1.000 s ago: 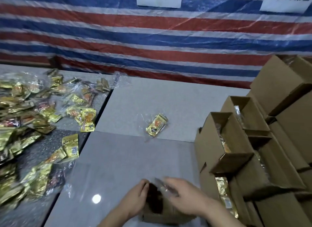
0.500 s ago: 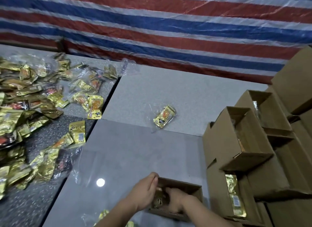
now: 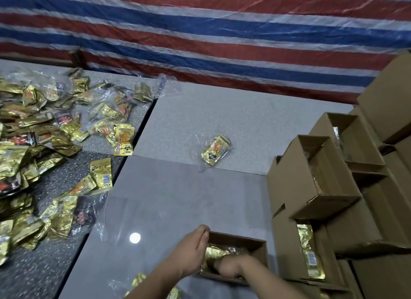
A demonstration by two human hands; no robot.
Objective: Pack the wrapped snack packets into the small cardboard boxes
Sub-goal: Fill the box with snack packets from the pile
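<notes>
- Moved since the earlier frames: right hand [image 3: 224,265] now sunk deeper into the open box [image 3: 258,246] at 6 o'clock, on top of a gold packet [image 3: 214,253] lying inside; left hand [image 3: 191,253] shifted onto the box's left wall.
- Heaped at 9 o'clock on the darker table [image 3: 33,276]: loose pile of wrapped snack packets [image 3: 33,147], gold and a few dark ones, many in clear film; clearly the bulk of the work left.
- Lying at 7 o'clock, just beside the left forearm: another film-wrapped gold packet [image 3: 138,281], only partly in view, not yet boxed.
- Left hand: fingers together and fairly straight, resting against the box's left rim, seemingly steadying it.
- Right hand: down inside the box, fingers hidden below the rim; cannot tell whether gripping the packet or merely pressing it flat.
- Resting near centre on the grey table [image 3: 178,198], well apart from both hands: single wrapped packet [image 3: 215,150], unpacked.
- Stacked from 3 to 5 o'clock: cardboard boxes [image 3: 311,183], flaps open, gold wrappers showing in several; judged already filled but not closed.
- Judged overall: a modest share done, current box being loaded, large pile remaining.
</notes>
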